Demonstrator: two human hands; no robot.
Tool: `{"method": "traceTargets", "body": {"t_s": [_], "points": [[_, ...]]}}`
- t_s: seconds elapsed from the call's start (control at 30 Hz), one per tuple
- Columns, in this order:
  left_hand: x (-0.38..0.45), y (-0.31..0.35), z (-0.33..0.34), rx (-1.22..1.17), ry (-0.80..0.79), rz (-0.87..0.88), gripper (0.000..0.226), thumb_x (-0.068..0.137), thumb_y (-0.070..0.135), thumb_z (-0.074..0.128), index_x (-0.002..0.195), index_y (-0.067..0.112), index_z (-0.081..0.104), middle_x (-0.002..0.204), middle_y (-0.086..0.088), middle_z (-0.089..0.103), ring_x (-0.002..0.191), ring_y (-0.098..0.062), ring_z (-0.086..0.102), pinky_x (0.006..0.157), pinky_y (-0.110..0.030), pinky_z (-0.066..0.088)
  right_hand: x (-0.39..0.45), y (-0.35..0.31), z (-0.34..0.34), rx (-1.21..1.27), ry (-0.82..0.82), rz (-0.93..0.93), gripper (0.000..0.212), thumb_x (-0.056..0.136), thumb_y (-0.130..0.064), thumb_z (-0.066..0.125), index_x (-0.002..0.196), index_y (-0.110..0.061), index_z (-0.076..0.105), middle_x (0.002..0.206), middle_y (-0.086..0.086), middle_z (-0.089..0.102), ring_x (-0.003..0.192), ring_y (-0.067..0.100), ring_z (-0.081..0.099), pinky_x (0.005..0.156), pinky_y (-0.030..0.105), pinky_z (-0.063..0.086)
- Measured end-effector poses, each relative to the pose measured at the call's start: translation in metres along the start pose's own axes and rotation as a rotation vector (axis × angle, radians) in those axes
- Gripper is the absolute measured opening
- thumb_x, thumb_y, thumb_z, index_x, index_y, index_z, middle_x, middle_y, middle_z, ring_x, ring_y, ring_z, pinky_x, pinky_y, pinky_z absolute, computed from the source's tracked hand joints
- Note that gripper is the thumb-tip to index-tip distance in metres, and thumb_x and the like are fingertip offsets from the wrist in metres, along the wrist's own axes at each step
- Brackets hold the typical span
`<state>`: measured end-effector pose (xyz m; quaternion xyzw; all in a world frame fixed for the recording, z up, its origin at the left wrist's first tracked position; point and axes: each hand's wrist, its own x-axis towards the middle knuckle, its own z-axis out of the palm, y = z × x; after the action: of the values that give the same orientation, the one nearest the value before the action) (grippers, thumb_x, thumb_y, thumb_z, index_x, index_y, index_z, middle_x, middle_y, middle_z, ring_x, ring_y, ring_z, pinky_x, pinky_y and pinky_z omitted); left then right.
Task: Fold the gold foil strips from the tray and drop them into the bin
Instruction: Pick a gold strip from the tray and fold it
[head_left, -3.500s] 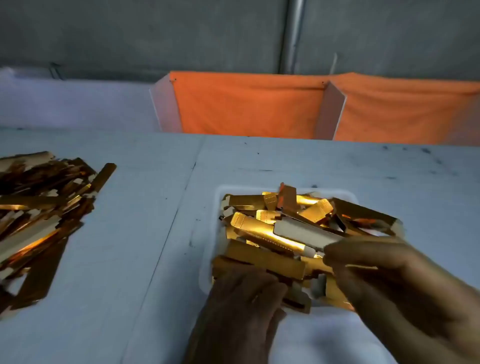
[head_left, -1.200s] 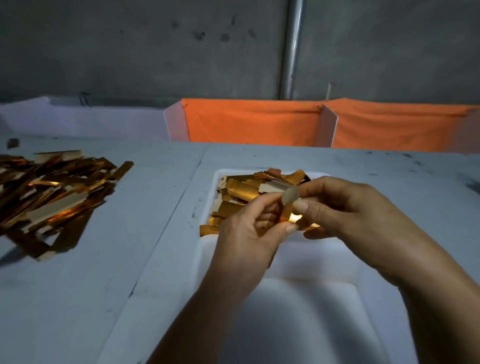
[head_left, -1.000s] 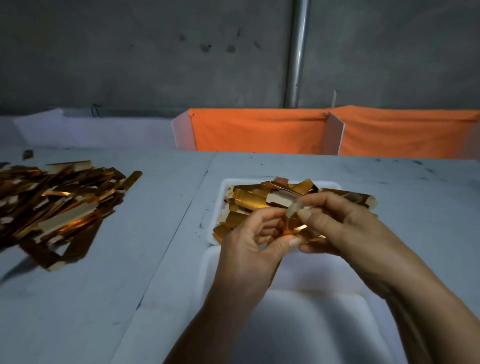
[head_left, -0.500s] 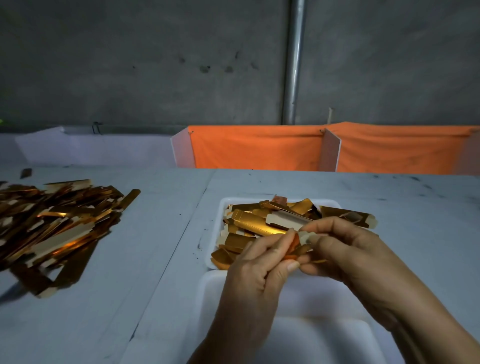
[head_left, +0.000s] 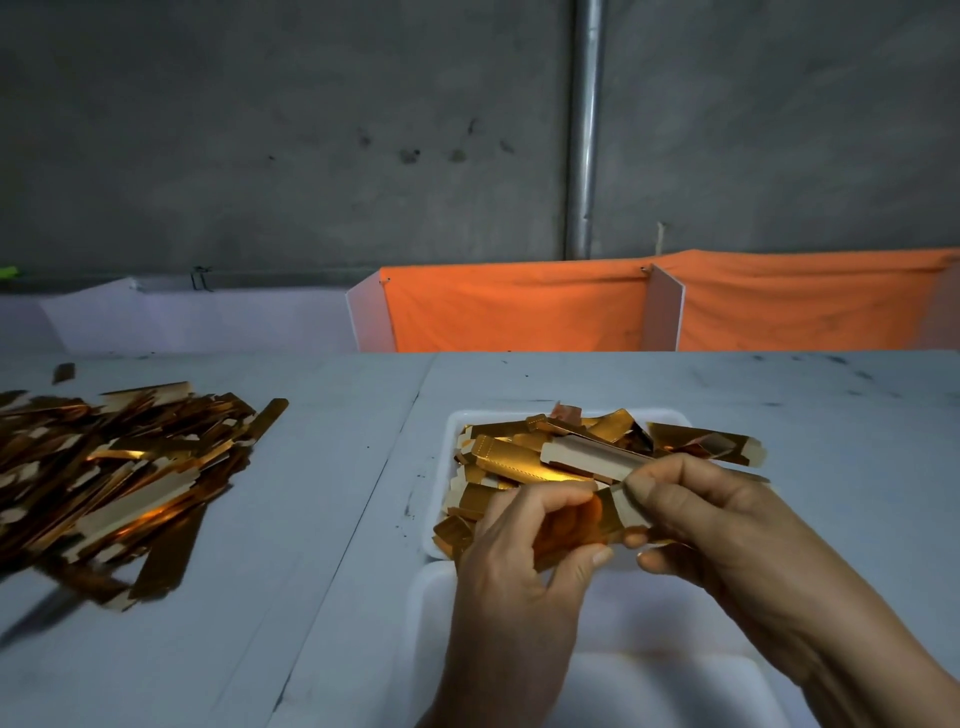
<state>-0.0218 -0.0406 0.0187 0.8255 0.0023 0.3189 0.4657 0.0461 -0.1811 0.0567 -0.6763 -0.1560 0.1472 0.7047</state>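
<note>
- A short gold foil strip with pale card backing (head_left: 605, 522) is pinched between the left hand (head_left: 524, 561) and the right hand (head_left: 711, 525), held over the near edge of the shallow white tray (head_left: 452, 426).
- Risk: thin foil may spring open or slip from the fingertips mid-fold, dropping back among the tray's gold strip pile (head_left: 524, 457).
- The white plastic bin (head_left: 670, 675) directly below appears empty where visible.
- A loose heap of flat gold strips (head_left: 114, 467) lies on the grey table (head_left: 311, 545), well left.

The strip (head_left: 605, 519) is mostly hidden inside the two hands (head_left: 519, 551), its fold unclear. The left pile (head_left: 104, 467) runs off the left edge. The near bin (head_left: 431, 613) is cut by the bottom edge.
</note>
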Motion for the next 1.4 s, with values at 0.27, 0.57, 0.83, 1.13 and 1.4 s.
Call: {"method": "traceTargets", "body": {"t_s": [0.27, 0.57, 0.83, 1.13, 1.4], "points": [[0.001, 0.004, -0.002, -0.064, -0.029, 0.051, 0.031, 0.072, 0.03, 0.07, 0.094, 0.049, 0.06, 0.109, 0.037, 0.059, 0.106, 0.012, 0.054, 0.08, -0.001, 0.039, 0.001, 0.001, -0.003, 0.195, -0.05, 0.077, 0.012, 0.073, -0.013, 0.065, 0.07, -0.016, 0.076, 0.065, 0.007, 0.065, 0.053, 0.01, 0.062, 0.047, 0.019, 0.051], [0.003, 0.001, -0.003, -0.198, -0.106, 0.014, 0.034, 0.072, 0.022, 0.073, 0.093, 0.044, 0.061, 0.105, 0.031, 0.064, 0.101, 0.009, 0.059, 0.077, -0.003, 0.043, 0.002, 0.003, -0.01, 0.333, -0.144, 0.177, 0.012, 0.072, -0.018, 0.064, 0.069, -0.013, 0.074, 0.064, 0.009, 0.061, 0.05, 0.01, 0.058, 0.044, 0.021, 0.051], [0.004, -0.001, -0.005, -0.192, -0.172, -0.009, 0.033, 0.07, 0.031, 0.069, 0.095, 0.049, 0.06, 0.109, 0.029, 0.063, 0.106, 0.004, 0.058, 0.079, -0.007, 0.045, -0.001, 0.0, -0.011, 0.184, -0.167, 0.074, 0.003, 0.066, -0.014, 0.07, 0.068, -0.015, 0.071, 0.062, 0.008, 0.056, 0.049, 0.011, 0.055, 0.046, 0.019, 0.049], [0.005, -0.003, -0.004, -0.189, -0.194, -0.049, 0.034, 0.067, 0.035, 0.068, 0.095, 0.05, 0.058, 0.106, 0.03, 0.063, 0.104, 0.006, 0.058, 0.079, -0.008, 0.046, -0.002, 0.001, -0.01, -0.057, -0.138, -0.119, 0.021, 0.086, -0.002, 0.062, 0.073, -0.016, 0.07, 0.061, 0.006, 0.057, 0.05, 0.013, 0.055, 0.05, 0.018, 0.046], [0.006, -0.007, -0.007, -0.208, -0.15, -0.066, 0.031, 0.066, 0.033, 0.069, 0.091, 0.049, 0.06, 0.103, 0.028, 0.065, 0.099, 0.003, 0.062, 0.077, -0.01, 0.048, -0.003, -0.003, -0.016, -0.047, -0.267, -0.087, 0.017, 0.069, -0.021, 0.068, 0.085, -0.023, 0.074, 0.066, 0.009, 0.065, 0.063, 0.013, 0.062, 0.059, 0.02, 0.05]]}}
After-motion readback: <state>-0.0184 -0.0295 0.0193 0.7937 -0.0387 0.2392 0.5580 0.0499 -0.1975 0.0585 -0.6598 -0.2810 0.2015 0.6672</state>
